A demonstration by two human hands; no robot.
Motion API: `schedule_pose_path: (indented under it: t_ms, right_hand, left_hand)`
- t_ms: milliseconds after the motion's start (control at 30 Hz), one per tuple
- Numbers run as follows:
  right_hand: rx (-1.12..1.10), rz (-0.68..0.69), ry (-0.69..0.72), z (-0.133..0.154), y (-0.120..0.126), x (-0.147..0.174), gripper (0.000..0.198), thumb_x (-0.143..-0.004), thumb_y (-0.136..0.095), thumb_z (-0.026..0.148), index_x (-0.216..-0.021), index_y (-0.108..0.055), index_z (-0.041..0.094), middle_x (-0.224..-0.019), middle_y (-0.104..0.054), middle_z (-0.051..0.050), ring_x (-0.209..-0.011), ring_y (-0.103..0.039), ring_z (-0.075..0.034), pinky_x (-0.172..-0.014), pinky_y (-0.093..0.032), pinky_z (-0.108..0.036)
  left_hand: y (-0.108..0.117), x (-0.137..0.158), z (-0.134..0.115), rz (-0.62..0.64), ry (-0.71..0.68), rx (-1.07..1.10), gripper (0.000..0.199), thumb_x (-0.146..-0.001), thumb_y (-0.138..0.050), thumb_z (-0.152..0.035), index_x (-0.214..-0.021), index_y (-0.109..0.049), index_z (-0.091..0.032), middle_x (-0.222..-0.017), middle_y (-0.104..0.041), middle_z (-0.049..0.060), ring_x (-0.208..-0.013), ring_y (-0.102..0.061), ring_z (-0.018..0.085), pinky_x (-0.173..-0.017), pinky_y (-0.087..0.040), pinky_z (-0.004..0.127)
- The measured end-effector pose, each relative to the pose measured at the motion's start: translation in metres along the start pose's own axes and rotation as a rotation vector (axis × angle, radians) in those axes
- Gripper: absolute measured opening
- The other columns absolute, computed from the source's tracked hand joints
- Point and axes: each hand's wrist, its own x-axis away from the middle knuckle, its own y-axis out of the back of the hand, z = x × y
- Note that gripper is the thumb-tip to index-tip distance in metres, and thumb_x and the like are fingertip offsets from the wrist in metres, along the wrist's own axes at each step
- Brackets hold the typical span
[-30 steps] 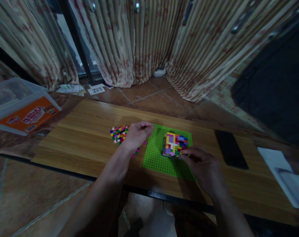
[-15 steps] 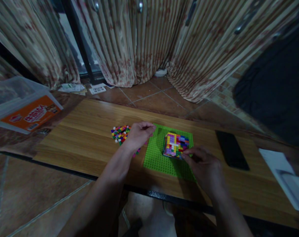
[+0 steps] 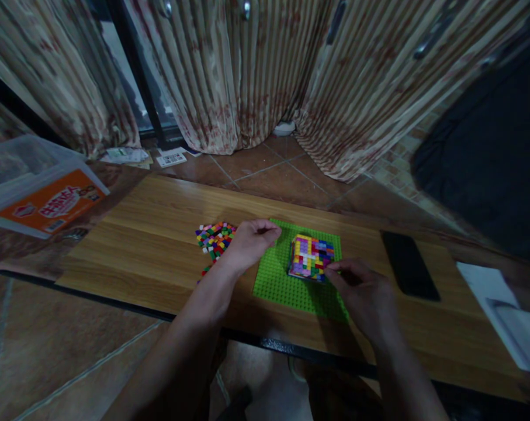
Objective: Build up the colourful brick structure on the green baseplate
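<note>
A green studded baseplate (image 3: pixel 277 286) lies on the wooden table, and on it stands a block of many-coloured toy bricks (image 3: pixel 309 257). My right hand (image 3: pixel 356 286) is at the block's near right corner, thumb and forefinger pinched together there; whatever lies between the fingertips is too small to make out. My left hand (image 3: pixel 252 241) hovers over the baseplate's left edge, its fingertips also pinched, and I cannot see what they hold. Just left of that hand lies a loose pile of small coloured bricks (image 3: pixel 212 238), partly hidden by my wrist and forearm.
The wooden table (image 3: pixel 142 234) has a dark front edge. A black phone (image 3: pixel 409 264) and white papers (image 3: pixel 488 292) lie to the right. A clear plastic tub (image 3: pixel 32 181) with an orange label stands at the far left. Striped curtains (image 3: pixel 265 70) hang behind.
My left hand has moved a little to the right, further over the baseplate, uncovering more loose bricks. My right hand stays by the block's corner, with its fingertips slightly higher.
</note>
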Motion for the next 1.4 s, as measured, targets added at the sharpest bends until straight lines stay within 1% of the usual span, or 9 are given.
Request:
schedule_pose_path:
  t_ms: [200, 400, 500, 733, 933, 1067, 1233, 1400]
  right_hand:
    - [-0.013, -0.016, -0.039, 0.001, 0.001, -0.001, 0.024, -0.075, -0.068, 0.043, -0.078, -0.071, 0.019, -0.08, -0.07, -0.004, -0.071, -0.064, -0.019, -0.065, -0.047, -0.031]
    - [-0.043, -0.027, -0.073, 0.001, 0.0, -0.002, 0.027, -0.071, -0.07, 0.044, -0.077, -0.071, 0.018, -0.078, -0.069, -0.005, -0.066, -0.062, -0.018, -0.06, -0.046, -0.029]
    - [-0.047, -0.025, -0.076, -0.001, 0.0, -0.003, 0.027, -0.07, -0.071, 0.044, -0.076, -0.072, 0.018, -0.078, -0.07, -0.005, -0.065, -0.061, -0.018, -0.059, -0.046, -0.029]
    - [-0.108, -0.024, -0.098, 0.0, -0.001, -0.004, 0.026, -0.069, -0.072, 0.043, -0.075, -0.071, 0.018, -0.076, -0.071, -0.005, -0.065, -0.063, -0.018, -0.06, -0.048, -0.03]
    - [-0.153, 0.0, -0.136, 0.003, 0.0, -0.005, 0.028, -0.065, -0.075, 0.043, -0.075, -0.071, 0.018, -0.078, -0.072, -0.006, -0.064, -0.064, -0.018, -0.059, -0.049, -0.03]
    - [-0.139, -0.003, -0.132, 0.002, 0.0, -0.006, 0.027, -0.065, -0.075, 0.043, -0.076, -0.071, 0.018, -0.08, -0.072, -0.006, -0.069, -0.065, -0.019, -0.064, -0.049, -0.032]
    - [-0.153, 0.007, -0.145, 0.0, -0.001, -0.006, 0.028, -0.065, -0.076, 0.043, -0.077, -0.07, 0.018, -0.079, -0.072, -0.006, -0.069, -0.065, -0.019, -0.065, -0.049, -0.032]
    - [-0.154, 0.012, -0.134, 0.001, -0.001, -0.007, 0.029, -0.065, -0.076, 0.043, -0.075, -0.07, 0.017, -0.075, -0.071, -0.006, -0.066, -0.063, -0.019, -0.064, -0.049, -0.032]
  left_hand:
    - [-0.004, 0.0, 0.005, 0.03, 0.001, -0.018, 0.016, -0.072, -0.066, -0.03, -0.076, -0.069, -0.015, -0.065, -0.061, -0.001, -0.06, -0.052, 0.01, -0.062, -0.042, 0.023]
    - [-0.005, 0.001, 0.003, 0.039, 0.013, -0.032, 0.014, -0.072, -0.065, -0.028, -0.076, -0.069, -0.016, -0.065, -0.061, -0.001, -0.058, -0.051, 0.009, -0.059, -0.041, 0.023]
    - [-0.006, 0.002, 0.003, 0.041, 0.011, -0.037, 0.014, -0.073, -0.064, -0.028, -0.077, -0.069, -0.016, -0.065, -0.061, -0.001, -0.059, -0.052, 0.01, -0.06, -0.042, 0.023]
    - [-0.007, 0.003, 0.002, 0.06, 0.02, -0.034, 0.012, -0.074, -0.064, -0.026, -0.076, -0.069, -0.016, -0.065, -0.06, -0.001, -0.061, -0.052, 0.01, -0.062, -0.043, 0.024]
    - [-0.006, 0.003, 0.002, 0.064, 0.019, -0.046, 0.012, -0.075, -0.063, -0.026, -0.077, -0.07, -0.015, -0.063, -0.06, -0.001, -0.059, -0.052, 0.01, -0.061, -0.042, 0.024]
    - [-0.007, 0.003, 0.003, 0.074, 0.027, -0.052, 0.012, -0.075, -0.063, -0.026, -0.078, -0.07, -0.015, -0.064, -0.06, -0.001, -0.059, -0.052, 0.01, -0.062, -0.042, 0.024]
    - [-0.009, 0.003, 0.005, 0.085, 0.009, -0.076, 0.015, -0.075, -0.063, -0.028, -0.078, -0.07, -0.015, -0.061, -0.058, -0.002, -0.057, -0.05, 0.01, -0.059, -0.039, 0.023]
    - [-0.011, 0.003, 0.007, 0.126, -0.003, -0.116, 0.016, -0.076, -0.061, -0.028, -0.078, -0.07, -0.015, -0.06, -0.058, -0.002, -0.056, -0.047, 0.01, -0.056, -0.035, 0.023]
